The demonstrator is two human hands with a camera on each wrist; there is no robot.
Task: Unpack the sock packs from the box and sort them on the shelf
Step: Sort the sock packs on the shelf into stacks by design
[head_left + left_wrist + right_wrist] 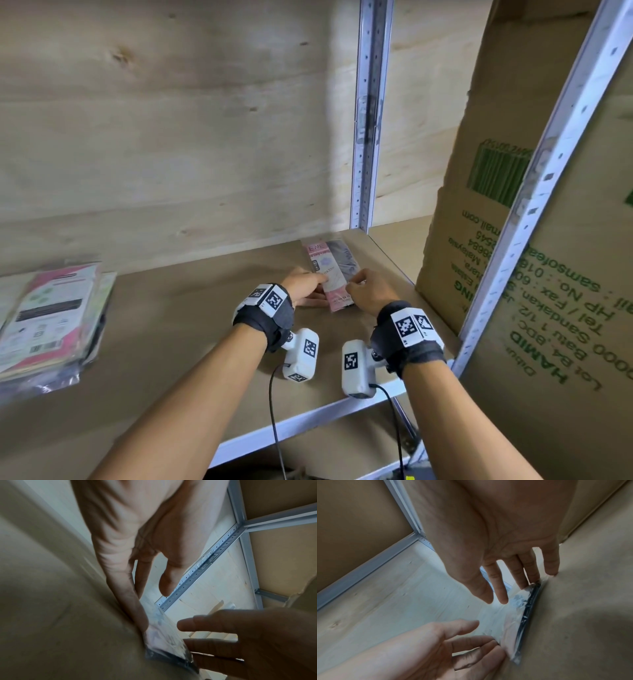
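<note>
A pink and grey sock pack (330,270) in clear plastic lies flat on the brown shelf board (191,325), near the back right. My left hand (317,282) touches its left edge with straight fingers. My right hand (356,286) rests its fingertips on the pack's near right edge. In the left wrist view my left hand (150,605) lies along the pack (164,635). In the right wrist view my right hand (505,592) has its fingers spread and straight against the pack (517,615). Neither hand is curled round it.
A stack of several sock packs (51,322) sits at the shelf's left. A tall cardboard box (496,240) with green print stands close on the right. A metal upright (368,137) rises behind the pack, another upright (548,188) in front of the box. A plywood wall backs the shelf.
</note>
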